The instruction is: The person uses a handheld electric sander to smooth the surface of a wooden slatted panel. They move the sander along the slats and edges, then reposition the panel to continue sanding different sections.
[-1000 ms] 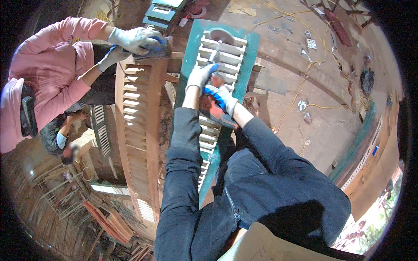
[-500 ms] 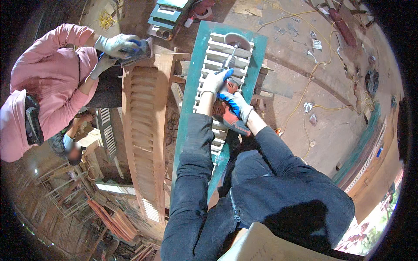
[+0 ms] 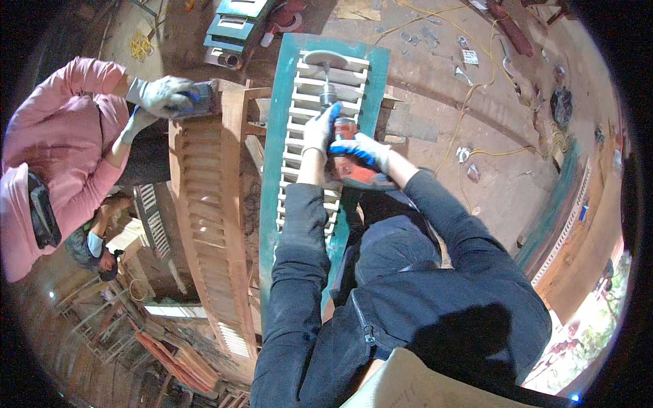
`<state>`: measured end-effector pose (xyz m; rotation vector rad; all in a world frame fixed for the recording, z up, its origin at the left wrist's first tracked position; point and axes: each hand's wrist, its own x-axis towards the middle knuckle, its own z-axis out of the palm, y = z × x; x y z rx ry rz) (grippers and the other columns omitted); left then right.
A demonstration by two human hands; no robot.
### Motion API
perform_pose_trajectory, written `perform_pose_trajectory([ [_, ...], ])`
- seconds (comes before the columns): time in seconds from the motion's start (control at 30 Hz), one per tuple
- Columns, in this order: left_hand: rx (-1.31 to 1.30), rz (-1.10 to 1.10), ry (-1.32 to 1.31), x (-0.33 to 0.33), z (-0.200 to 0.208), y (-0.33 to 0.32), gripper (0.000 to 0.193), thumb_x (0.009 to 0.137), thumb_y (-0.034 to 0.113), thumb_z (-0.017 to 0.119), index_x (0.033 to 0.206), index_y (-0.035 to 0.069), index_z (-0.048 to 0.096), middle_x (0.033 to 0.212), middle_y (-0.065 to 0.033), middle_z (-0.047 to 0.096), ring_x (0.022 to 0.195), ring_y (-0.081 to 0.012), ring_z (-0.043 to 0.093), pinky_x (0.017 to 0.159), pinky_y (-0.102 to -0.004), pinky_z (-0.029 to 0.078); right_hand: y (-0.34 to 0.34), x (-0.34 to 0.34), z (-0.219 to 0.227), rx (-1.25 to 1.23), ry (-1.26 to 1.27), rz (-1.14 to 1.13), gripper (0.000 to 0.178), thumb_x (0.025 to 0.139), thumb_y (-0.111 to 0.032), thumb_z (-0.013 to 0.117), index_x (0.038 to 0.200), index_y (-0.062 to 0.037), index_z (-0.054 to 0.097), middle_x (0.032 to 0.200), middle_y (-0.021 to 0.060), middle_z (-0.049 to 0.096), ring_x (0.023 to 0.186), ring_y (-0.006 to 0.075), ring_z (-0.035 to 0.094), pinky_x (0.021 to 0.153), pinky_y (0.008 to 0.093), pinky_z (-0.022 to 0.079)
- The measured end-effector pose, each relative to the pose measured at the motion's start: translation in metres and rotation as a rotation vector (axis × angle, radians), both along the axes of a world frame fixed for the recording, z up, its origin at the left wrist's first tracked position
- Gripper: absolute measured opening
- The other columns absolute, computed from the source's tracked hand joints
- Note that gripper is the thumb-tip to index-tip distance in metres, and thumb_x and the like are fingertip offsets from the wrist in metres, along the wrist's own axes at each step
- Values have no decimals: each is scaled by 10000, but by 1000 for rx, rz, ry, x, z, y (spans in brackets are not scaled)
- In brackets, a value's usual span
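Observation:
Both my hands, in white gloves with blue palms, grip a red power drill [image 3: 348, 173]. My left hand [image 3: 318, 132] closes on its front part behind the chuck, and my right hand [image 3: 365, 150] wraps round its handle. A round sanding disc [image 3: 325, 58] on a metal shaft projects from the chuck. It rests at the far end of a louvred shutter [image 3: 379, 71] with a green frame and pale slats, over the left part of the top slats. Whether the disc spins cannot be made out.
At left, a person in pink [image 3: 64, 129] holds a sander [image 3: 201, 100] at the end of a brown louvred shutter [image 3: 235, 177]. Another person [image 3: 98, 234] bends behind. Green panels [image 3: 233, 27] are stacked at the back. A yellow cord [image 3: 466, 102] crosses the floor at right.
The disc has swung left across the top slats, and the drill and both hands have turned left with it. The whole view has shifted slightly. The co-worker's gloves remain on the sander.

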<state>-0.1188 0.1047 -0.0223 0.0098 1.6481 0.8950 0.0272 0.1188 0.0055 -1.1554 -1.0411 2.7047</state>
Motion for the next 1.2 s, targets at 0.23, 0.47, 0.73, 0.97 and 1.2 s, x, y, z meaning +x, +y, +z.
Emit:
perform_pose_trajectory([
  [0.23, 25, 217, -210, 67, -7, 15, 591, 644, 475, 717, 886, -58, 633, 789, -120, 635, 653, -174, 580, 586, -331, 466, 46, 49, 48, -106, -160, 162, 319, 757, -235, 680, 1010, -77, 566, 878, 37, 628, 757, 137, 604, 715, 290, 491],
  [0.47, 107, -308, 129, 102, 31, 48, 597, 726, 562, 585, 941, 10, 649, 856, -151, 653, 746, -225, 621, 656, -340, 467, 48, 93, 54, -54, -224, -33, 226, 801, -229, 636, 974, -93, 586, 855, 2, 611, 717, 109, 578, 649, 262, 472],
  [0.73, 416, -392, -173, 96, 86, 17, 395, 774, 367, 632, 967, 22, 624, 938, -82, 633, 856, -152, 569, 755, -281, 439, -9, 103, 78, 88, -225, -275, 281, 763, -144, 663, 1012, -42, 581, 889, 19, 610, 783, 101, 572, 707, 264, 474],
  [0.97, 359, -292, -542, 25, 33, -1, 336, 762, 268, 664, 971, 12, 602, 873, -65, 627, 753, -142, 592, 719, -271, 476, -55, 34, 8, -486, 120, -597, 276, 799, -212, 652, 1027, -69, 592, 945, 24, 623, 863, 138, 602, 774, 285, 487],
  [1.2, 316, -287, -454, 8, 36, -4, 323, 775, 303, 640, 953, 36, 601, 864, -50, 622, 743, -146, 601, 699, -279, 486, -64, 9, -2, -209, -22, -602, 315, 792, -186, 666, 1068, -61, 579, 978, 26, 618, 847, 132, 601, 768, 274, 477],
])
